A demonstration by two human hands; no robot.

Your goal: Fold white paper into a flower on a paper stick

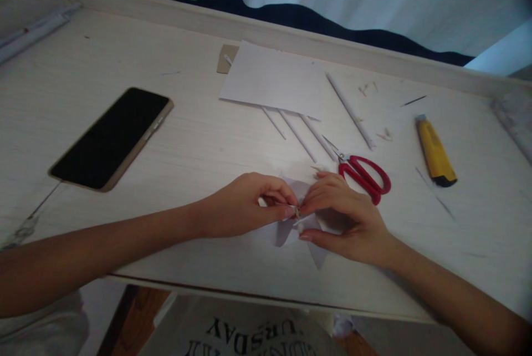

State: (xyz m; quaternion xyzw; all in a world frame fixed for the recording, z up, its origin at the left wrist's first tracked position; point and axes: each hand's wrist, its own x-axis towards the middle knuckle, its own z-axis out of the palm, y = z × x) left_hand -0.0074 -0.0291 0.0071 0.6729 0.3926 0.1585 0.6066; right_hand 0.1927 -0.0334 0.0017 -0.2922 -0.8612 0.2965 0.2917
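A folded white paper piece (285, 234) with pointed flaps is between my two hands, near the front edge of the table. My left hand (243, 206) is closed, its thumb and forefinger pinching the paper at its middle. Against the other side, my right hand (351, 220) curls its fingers and thumb around the same middle. Something small and yellowish shows between the fingertips, too small to name. Just beyond my right hand lie red-handled scissors (368, 176), their blades pointing away to the left.
White paper sheets (270, 76) lie over rolled paper sticks (297, 134), with a thicker paper roll (349, 109) beside them. A yellow glue tube (435, 151) is at the right, near small scraps (385, 134). A dark-screened phone (112, 137) rests at the left. A raised ledge (249, 29) borders the back.
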